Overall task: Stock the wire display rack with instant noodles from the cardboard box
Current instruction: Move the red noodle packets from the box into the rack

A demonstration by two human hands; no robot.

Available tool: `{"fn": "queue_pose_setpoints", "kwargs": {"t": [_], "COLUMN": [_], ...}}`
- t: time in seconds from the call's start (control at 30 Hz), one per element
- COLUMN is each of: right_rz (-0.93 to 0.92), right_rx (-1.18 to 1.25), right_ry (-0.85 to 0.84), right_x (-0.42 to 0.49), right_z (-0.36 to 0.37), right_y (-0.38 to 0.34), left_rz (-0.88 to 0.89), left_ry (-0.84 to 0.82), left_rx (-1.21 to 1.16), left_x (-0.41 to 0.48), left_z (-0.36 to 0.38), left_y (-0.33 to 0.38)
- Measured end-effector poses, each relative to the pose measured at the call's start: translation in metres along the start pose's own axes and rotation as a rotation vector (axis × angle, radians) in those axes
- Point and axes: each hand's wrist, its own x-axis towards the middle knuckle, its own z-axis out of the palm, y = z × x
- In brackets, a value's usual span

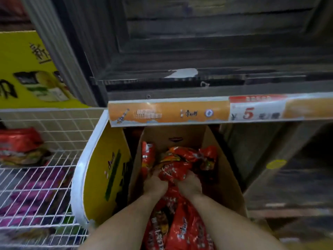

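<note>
An open cardboard box [225, 170] stands on the floor below me, filled with red instant noodle packs. Both my hands reach down into it. My left hand [155, 184] and my right hand [188, 186] grip the same red noodle multipack [171, 171] by its near edge, side by side. More red packs [173, 228] lie between my forearms, and one pack [148, 156] stands upright against the box's left wall. The white wire display rack [36, 193] is to the left, with a red noodle pack [19, 143] and purple packs [36, 192] on its shelves.
A yellow side panel with a white rim [100, 175] separates the rack from the box. A shelf edge with an orange strip and a "5" price tag [252, 112] overhangs the box's far end. Dark wooden shelving fills the upper and right areas.
</note>
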Motion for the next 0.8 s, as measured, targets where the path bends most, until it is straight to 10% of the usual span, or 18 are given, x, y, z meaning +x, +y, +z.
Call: {"fn": "queue_pose_setpoints", "kwargs": {"t": [0.33, 0.8], "right_rz": [0.145, -0.132], "right_rx": [0.491, 0.537], "right_ry": [-0.138, 0.094], "right_x": [0.041, 0.011], "right_z": [0.005, -0.076], "right_y": [-0.008, -0.07], "left_rz": [-0.139, 0.212], "left_ry": [-0.06, 0.257], "left_rx": [-0.406, -0.084], "left_x": [-0.007, 0.002], "left_z": [0.008, -0.027], "left_y": [0.028, 0.035]}}
